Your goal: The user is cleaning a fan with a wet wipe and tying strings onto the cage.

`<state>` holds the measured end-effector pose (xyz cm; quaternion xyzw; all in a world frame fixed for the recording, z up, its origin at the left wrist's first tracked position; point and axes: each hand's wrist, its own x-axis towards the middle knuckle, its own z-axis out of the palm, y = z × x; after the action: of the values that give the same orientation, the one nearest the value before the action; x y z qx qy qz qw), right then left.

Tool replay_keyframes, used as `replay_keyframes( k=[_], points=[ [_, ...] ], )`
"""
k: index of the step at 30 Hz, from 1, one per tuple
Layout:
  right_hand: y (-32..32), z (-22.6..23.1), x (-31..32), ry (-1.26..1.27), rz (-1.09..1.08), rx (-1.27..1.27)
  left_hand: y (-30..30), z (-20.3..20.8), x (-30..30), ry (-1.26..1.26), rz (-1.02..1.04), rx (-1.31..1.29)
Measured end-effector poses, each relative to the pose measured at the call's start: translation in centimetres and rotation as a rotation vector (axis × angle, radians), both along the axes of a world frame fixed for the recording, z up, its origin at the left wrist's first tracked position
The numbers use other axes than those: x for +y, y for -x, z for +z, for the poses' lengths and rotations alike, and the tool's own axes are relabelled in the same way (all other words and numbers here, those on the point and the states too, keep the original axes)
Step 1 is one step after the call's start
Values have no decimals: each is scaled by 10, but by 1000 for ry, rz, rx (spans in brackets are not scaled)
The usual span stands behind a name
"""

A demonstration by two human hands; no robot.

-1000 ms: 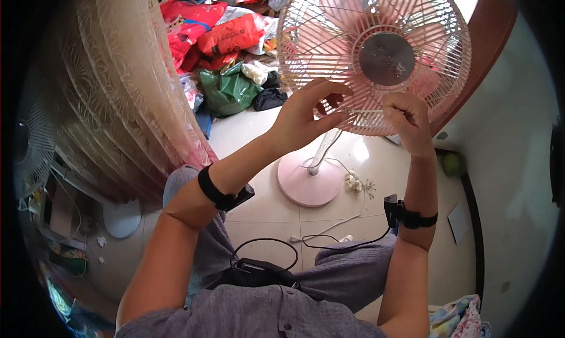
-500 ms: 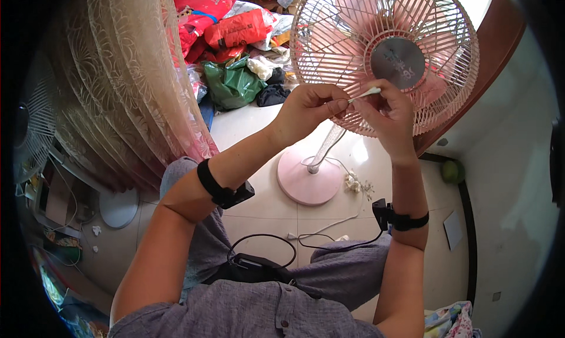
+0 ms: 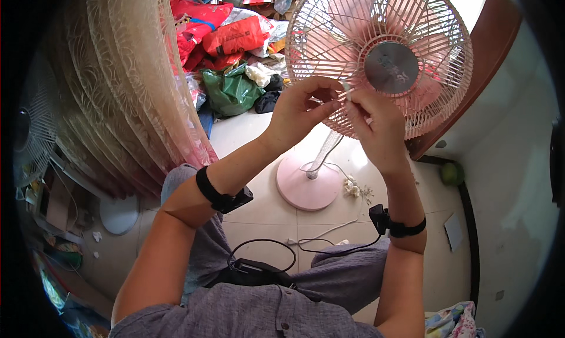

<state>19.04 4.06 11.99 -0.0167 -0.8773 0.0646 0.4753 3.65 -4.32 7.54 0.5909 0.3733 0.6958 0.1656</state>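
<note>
Both hands are raised together in front of the lower grille of a pink pedestal fan (image 3: 391, 67). A small soft white strip (image 3: 346, 91), perhaps tissue or cloth, shows between their fingertips. My right hand (image 3: 375, 121) is closed in a pinch on it, thumb and forefinger together. My left hand (image 3: 301, 110) has its thumb and bent fingers drawn together beside the strip, at the grille's bars. What sits in the left fingertips is too small to make out. Behind the hands, the fan's blades appear still, and its round base (image 3: 310, 182) stands on the floor.
A patterned curtain (image 3: 120, 85) hangs at left. Bags and clothes, including a green bag (image 3: 231, 90), are piled beyond it. A white cord (image 3: 326, 229) trails across the tiles (image 3: 259, 220). A green round object (image 3: 452, 173) sits by the right wall. Another fan (image 3: 29, 126) stands far left.
The right hand has turned, its fingers now pointing toward the left hand. The white strip, stretched out sideways before, now shows only as a small upright piece between the fingertips.
</note>
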Motion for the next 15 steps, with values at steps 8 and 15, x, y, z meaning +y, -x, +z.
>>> replay_keyframes(
  k=[8,15],
  points=[
    [-1,0,-2,-47,-12,-89,4,2,3,-22,-62,-163],
    [-3,-2,-2,7,33,-111,8,-2,0,42,-7,-116]
  ],
)
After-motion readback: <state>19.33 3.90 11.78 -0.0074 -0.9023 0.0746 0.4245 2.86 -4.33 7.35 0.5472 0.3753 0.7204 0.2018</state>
